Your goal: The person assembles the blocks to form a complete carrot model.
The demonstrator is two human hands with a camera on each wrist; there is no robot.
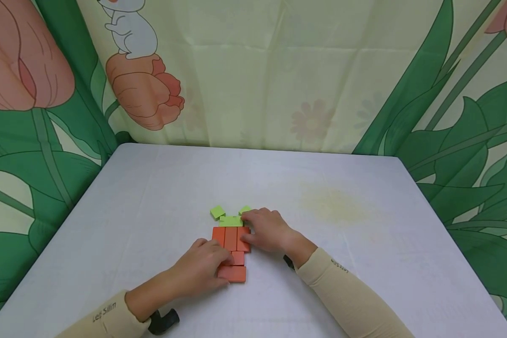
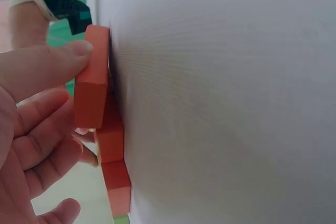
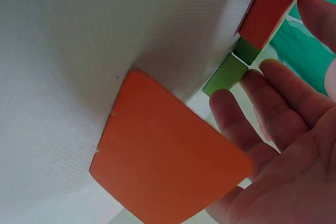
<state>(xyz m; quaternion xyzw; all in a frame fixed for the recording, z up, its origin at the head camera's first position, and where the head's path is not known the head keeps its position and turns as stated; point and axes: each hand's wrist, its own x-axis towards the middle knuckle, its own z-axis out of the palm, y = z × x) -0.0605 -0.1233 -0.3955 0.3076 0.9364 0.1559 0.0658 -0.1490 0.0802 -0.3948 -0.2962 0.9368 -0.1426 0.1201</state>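
Flat wooden blocks form a column on the table. My left hand [image 1: 200,265] reaches over its lower left side. In the left wrist view its thumb touches the bottom orange block [image 2: 92,85], the other fingers loosely bent above. My right hand [image 1: 270,230] is at the upper right, thumb beside the row of three upright orange blocks [image 1: 230,238]; its fingertips touch a small green block [image 3: 227,73], partly hidden in the head view. A wider green block [image 1: 231,221] tops the row. Another orange block [image 3: 168,150] looms near the right wrist camera; whether it is held is unclear.
A tilted green square block [image 1: 217,212] lies at the upper left of the column. The white-covered table [image 1: 342,281] carries a faint yellowish stain to the right. A printed curtain [image 1: 253,70] hangs along its far edge.
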